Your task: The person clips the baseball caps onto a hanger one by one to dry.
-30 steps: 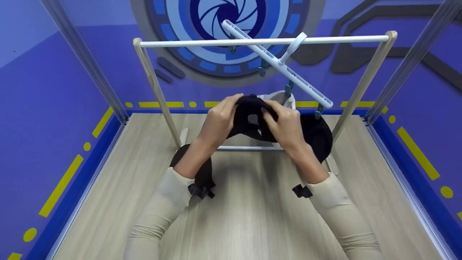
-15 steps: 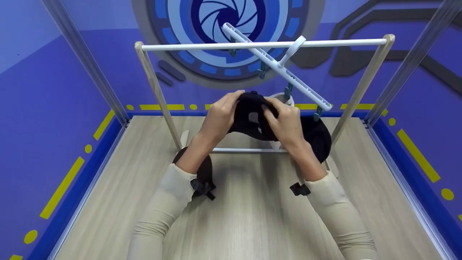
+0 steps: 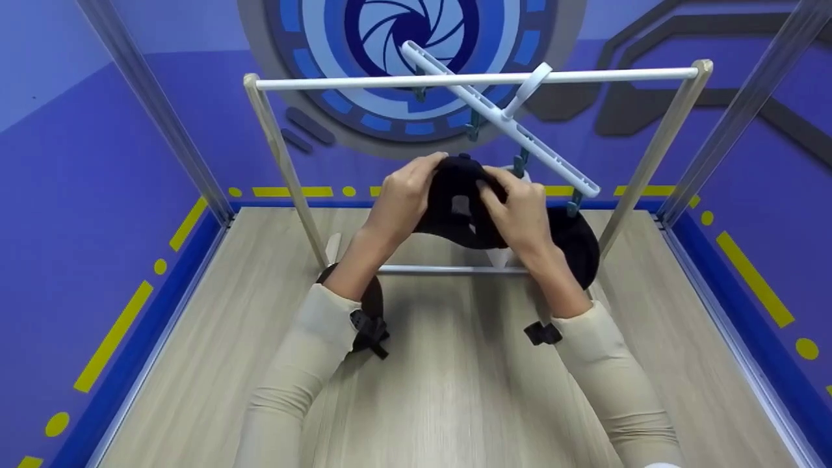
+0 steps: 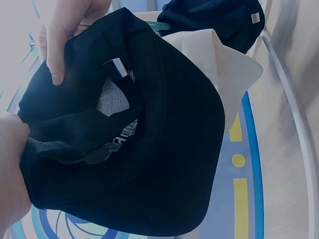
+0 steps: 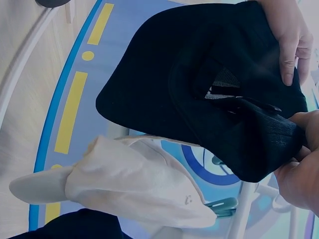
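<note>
While both hands are up in front of the rack [image 3: 283,153], the black cap [image 3: 445,222] sits between them, off the worktop [image 3: 422,390]. Left hand [image 3: 402,198] pinches its left edge, right hand [image 3: 522,214] pinches its right edge; each grip is closed on the fabric, thumbs on the inner side in the wrist views. The cap's inside faces the person, its brim hangs below the grip, and the band between the hands forms its top.

White hanger [image 3: 499,118] hooks over the rack's top bar [image 3: 364,82], set at an angle, its near end to the right, green clips underneath. White cap [image 5: 139,184] hangs from one clip [image 5: 222,206], behind the right hand and mostly hidden in the head view. Dark cap [image 3: 577,250] hangs at the hanger's near end, just right of the right forearm.

Brown cap [image 3: 372,299] lies on the worktop, left of its middle, near the rack's left foot, partly covered by the left forearm. Cream sleeves [image 3: 286,383] on both arms, with a black device [image 3: 369,325] at each wrist. Patterned blue wall [image 3: 188,117] runs along the worktop's far edge.
</note>
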Demonstrator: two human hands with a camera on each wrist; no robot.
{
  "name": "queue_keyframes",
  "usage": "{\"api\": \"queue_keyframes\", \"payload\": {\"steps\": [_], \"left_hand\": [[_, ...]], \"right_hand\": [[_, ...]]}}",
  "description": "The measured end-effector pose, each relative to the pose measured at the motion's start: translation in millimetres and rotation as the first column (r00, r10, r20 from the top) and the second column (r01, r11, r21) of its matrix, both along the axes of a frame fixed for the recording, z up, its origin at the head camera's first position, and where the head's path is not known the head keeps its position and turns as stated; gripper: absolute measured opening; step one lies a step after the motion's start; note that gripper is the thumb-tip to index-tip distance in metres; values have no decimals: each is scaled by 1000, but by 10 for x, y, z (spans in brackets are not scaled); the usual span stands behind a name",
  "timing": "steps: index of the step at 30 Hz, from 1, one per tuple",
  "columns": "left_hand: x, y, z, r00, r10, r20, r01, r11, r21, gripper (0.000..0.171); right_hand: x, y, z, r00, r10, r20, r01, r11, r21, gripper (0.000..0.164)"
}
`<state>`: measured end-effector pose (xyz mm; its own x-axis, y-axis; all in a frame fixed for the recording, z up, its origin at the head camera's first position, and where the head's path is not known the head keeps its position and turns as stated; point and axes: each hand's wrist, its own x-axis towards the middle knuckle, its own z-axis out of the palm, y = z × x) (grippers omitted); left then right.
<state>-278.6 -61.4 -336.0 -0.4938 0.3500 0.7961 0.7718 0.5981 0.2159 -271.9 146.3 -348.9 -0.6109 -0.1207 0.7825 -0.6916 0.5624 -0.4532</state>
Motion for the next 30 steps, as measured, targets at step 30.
{"api": "queue_keyframes", "payload": {"steps": [30], "left_hand": [[-318,68,85,946,237,222,-191,959,-209,26]], "right_hand": [[-205,13,59,926,-69,372,47,997,67,26]]}}
